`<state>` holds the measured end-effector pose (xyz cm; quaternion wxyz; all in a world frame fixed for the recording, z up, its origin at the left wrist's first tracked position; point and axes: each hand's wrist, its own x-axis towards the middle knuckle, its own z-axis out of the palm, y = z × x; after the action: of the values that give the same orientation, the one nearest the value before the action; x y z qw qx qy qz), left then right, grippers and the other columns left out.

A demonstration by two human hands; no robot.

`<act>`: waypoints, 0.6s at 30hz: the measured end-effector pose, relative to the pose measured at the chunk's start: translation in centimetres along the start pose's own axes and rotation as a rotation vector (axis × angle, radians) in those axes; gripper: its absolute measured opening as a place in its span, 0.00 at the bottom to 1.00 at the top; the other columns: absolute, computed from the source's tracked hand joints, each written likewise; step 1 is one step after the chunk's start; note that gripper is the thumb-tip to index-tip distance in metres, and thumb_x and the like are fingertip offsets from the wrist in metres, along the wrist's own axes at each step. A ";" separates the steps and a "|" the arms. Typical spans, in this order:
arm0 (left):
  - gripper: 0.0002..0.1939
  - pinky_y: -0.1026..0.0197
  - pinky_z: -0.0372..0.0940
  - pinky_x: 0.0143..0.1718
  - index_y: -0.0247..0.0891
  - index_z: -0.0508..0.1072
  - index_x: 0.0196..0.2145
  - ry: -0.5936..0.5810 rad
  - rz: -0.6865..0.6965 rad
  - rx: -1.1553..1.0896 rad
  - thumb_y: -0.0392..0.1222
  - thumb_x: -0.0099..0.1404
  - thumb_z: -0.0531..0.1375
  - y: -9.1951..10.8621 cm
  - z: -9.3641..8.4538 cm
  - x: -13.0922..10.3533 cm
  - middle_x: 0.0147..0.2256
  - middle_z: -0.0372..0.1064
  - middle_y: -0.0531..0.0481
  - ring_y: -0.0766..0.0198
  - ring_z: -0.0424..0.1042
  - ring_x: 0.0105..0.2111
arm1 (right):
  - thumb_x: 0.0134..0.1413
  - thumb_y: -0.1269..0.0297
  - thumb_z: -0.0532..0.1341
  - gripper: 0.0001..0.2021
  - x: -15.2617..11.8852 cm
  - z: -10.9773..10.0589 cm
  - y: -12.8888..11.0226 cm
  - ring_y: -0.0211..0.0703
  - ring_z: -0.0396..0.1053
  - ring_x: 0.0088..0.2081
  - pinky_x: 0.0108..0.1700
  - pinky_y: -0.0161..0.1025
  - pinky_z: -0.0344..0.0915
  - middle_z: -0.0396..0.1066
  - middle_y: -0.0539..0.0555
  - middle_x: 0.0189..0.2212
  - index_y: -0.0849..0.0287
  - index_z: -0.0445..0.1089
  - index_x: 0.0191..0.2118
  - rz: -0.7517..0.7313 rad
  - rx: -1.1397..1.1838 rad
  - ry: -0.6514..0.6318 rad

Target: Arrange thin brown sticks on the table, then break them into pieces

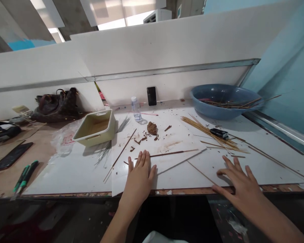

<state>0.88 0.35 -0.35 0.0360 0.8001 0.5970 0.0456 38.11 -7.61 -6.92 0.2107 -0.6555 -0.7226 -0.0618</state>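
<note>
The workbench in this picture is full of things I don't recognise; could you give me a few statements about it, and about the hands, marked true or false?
1. The left hand covers part of a dark-coated stick. True.
2. The blue basin stands at the left of the picture. False: the blue basin is on the right.
3. The clear bottle stands upright with a white cap on. True.
4. The brown lump sits inside the tub. False: the brown lump lies on the white tabletop.
5. The right hand is gripping the black packet. False: the black packet lies apart from the right hand.
</note>
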 end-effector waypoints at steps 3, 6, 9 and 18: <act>0.32 0.27 0.40 0.76 0.33 0.53 0.78 0.004 0.003 -0.015 0.48 0.83 0.46 0.0 0.0 0.2 0.77 0.50 0.37 0.45 0.48 0.78 | 0.69 0.30 0.50 0.31 -1.6 -1.0 0.6 0.75 0.51 0.76 0.70 0.81 0.48 0.64 0.66 0.73 0.52 0.73 0.36 -0.012 -0.021 -0.007; 0.32 0.27 0.39 0.76 0.31 0.51 0.78 0.008 0.004 -0.045 0.48 0.84 0.44 0.0 0.0 0.4 0.77 0.49 0.35 0.46 0.47 0.78 | 0.69 0.29 0.48 0.33 -2.1 -1.5 0.3 0.76 0.54 0.75 0.69 0.81 0.49 0.66 0.65 0.71 0.51 0.74 0.34 -0.046 -0.033 -0.010; 0.32 0.27 0.37 0.76 0.32 0.51 0.78 0.003 0.004 -0.050 0.49 0.84 0.43 -0.1 0.0 0.5 0.77 0.49 0.35 0.46 0.47 0.78 | 0.72 0.32 0.47 0.32 -2.2 -1.4 0.4 0.76 0.56 0.74 0.68 0.81 0.50 0.67 0.63 0.71 0.51 0.75 0.33 -0.080 -0.016 -0.039; 0.31 0.26 0.39 0.76 0.36 0.54 0.78 -0.001 0.004 -0.030 0.51 0.84 0.44 -0.1 -0.2 0.6 0.77 0.50 0.37 0.44 0.47 0.78 | 0.72 0.41 0.55 0.20 1.0 -5.9 2.1 0.67 0.69 0.67 0.67 0.73 0.61 0.73 0.55 0.67 0.47 0.77 0.40 -0.088 0.132 0.013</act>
<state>0.92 0.98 -0.18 0.0484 0.8006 0.5948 0.0542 41.46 -8.59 -1.60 0.2552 -0.6074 -0.7518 -0.0272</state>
